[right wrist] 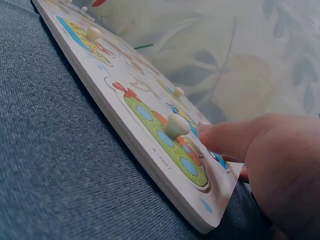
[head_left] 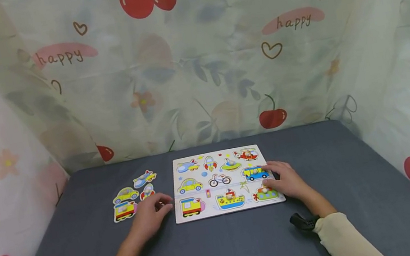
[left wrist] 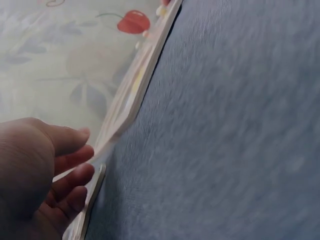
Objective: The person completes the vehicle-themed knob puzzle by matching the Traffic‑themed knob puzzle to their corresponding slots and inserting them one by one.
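A white wooden peg puzzle board (head_left: pixel 209 206) with vehicle pictures lies between my hands. My right hand (head_left: pixel 289 181) rests at its right edge, fingers by the blue bus (head_left: pixel 253 173) and thumb near the knob of the green submarine (right wrist: pixel 159 137). Just off the board's left edge, my left hand (head_left: pixel 150 216) has relaxed, slightly bent fingers; nothing shows between them in the left wrist view. Beside that hand lie loose pieces: a train (head_left: pixel 124 211), a yellow-green car (head_left: pixel 125 194), a plane (head_left: pixel 144 178) and a rocket (head_left: pixel 147 192), partly behind the hand.
Knobs stand up on several seated pieces, such as the ship (head_left: pixel 230 199) and helicopter (head_left: pixel 246 154). Dark grey cloth (head_left: pixel 227 252) covers the table. A printed curtain (head_left: pixel 199 92) hangs behind the table and along both sides.
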`<control>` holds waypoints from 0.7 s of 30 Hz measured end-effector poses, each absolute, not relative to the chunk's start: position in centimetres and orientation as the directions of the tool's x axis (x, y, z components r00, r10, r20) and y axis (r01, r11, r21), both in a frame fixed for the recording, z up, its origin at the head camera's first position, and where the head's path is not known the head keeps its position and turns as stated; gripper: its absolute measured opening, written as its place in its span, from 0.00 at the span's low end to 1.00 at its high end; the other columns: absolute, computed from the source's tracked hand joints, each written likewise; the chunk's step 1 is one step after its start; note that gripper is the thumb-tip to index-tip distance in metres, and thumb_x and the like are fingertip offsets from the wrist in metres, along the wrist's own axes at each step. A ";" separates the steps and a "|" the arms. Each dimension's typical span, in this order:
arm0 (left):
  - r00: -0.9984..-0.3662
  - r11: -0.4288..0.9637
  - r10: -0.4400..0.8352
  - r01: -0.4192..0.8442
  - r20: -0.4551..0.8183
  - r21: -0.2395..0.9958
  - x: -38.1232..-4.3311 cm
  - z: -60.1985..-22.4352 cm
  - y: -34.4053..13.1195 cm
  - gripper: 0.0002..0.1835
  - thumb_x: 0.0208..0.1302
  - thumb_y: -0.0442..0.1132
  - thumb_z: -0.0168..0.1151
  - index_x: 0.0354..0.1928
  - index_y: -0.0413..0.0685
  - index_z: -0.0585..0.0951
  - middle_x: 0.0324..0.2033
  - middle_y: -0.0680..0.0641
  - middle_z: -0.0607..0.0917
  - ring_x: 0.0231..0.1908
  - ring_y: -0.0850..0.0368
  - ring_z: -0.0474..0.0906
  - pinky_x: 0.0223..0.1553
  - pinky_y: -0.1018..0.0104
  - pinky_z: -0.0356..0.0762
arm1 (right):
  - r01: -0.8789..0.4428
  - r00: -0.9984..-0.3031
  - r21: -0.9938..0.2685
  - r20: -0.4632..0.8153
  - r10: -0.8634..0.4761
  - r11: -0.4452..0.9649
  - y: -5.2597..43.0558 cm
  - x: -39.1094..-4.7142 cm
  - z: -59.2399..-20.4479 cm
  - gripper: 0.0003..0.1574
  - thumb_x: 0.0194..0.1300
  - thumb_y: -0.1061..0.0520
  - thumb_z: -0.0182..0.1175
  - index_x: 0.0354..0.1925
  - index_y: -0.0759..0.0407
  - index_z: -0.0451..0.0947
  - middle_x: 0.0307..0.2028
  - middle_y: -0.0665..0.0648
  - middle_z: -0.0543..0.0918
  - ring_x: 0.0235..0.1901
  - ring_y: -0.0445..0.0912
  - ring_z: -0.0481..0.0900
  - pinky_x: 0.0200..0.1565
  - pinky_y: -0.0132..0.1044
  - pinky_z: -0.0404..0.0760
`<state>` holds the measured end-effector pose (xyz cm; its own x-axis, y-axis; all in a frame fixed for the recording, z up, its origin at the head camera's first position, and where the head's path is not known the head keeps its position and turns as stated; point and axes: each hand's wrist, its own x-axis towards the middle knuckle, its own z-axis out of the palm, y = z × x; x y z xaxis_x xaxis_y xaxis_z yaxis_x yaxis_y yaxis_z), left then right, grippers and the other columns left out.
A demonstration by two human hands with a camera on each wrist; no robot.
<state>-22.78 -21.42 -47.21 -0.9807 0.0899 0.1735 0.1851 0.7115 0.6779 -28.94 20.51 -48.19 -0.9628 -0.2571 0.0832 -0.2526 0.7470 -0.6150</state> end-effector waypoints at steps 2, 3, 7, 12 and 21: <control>-0.975 0.720 0.083 0.201 0.204 0.665 -23.0 -47.3 -21.7 0.08 0.61 0.36 0.68 0.42 0.48 0.84 0.34 0.52 0.82 0.33 0.56 0.74 0.38 0.59 0.74 | -0.251 -0.963 -0.616 0.084 -0.255 0.747 20.6 -28.9 -48.3 0.34 0.65 0.49 0.63 0.65 0.62 0.72 0.68 0.68 0.65 0.68 0.64 0.52 0.63 0.65 0.53; -0.972 0.730 0.080 0.208 0.222 0.651 -23.2 -47.4 -21.9 0.07 0.61 0.35 0.68 0.41 0.48 0.84 0.33 0.52 0.82 0.33 0.56 0.74 0.38 0.59 0.74 | -0.248 -0.964 -0.620 0.084 -0.252 0.745 20.6 -28.9 -48.3 0.33 0.65 0.50 0.63 0.64 0.62 0.72 0.68 0.67 0.65 0.68 0.64 0.53 0.63 0.65 0.53; -0.949 0.778 0.072 0.245 0.306 0.578 -23.7 -47.6 -22.5 0.06 0.59 0.33 0.69 0.39 0.46 0.85 0.32 0.51 0.81 0.32 0.55 0.73 0.37 0.58 0.73 | -0.230 -0.969 -0.648 0.081 -0.234 0.726 20.7 -28.9 -48.2 0.32 0.66 0.51 0.62 0.64 0.63 0.72 0.67 0.67 0.66 0.68 0.64 0.54 0.64 0.64 0.53; -0.915 0.823 0.064 0.274 0.398 0.497 -24.6 -47.4 -23.5 0.05 0.57 0.31 0.69 0.37 0.43 0.85 0.31 0.48 0.81 0.33 0.52 0.74 0.36 0.54 0.72 | -0.217 -0.973 -0.670 0.087 -0.215 0.710 20.7 -28.8 -48.1 0.30 0.67 0.52 0.62 0.62 0.65 0.73 0.66 0.66 0.68 0.68 0.62 0.55 0.64 0.63 0.53; -0.932 0.876 0.042 0.208 0.361 0.436 -26.2 -47.0 -24.7 0.06 0.58 0.34 0.67 0.37 0.42 0.87 0.32 0.45 0.79 0.33 0.47 0.70 0.35 0.53 0.66 | -0.223 -0.972 -0.679 0.100 -0.213 0.700 20.8 -28.8 -48.2 0.29 0.67 0.52 0.62 0.61 0.65 0.74 0.65 0.65 0.69 0.68 0.62 0.56 0.64 0.61 0.54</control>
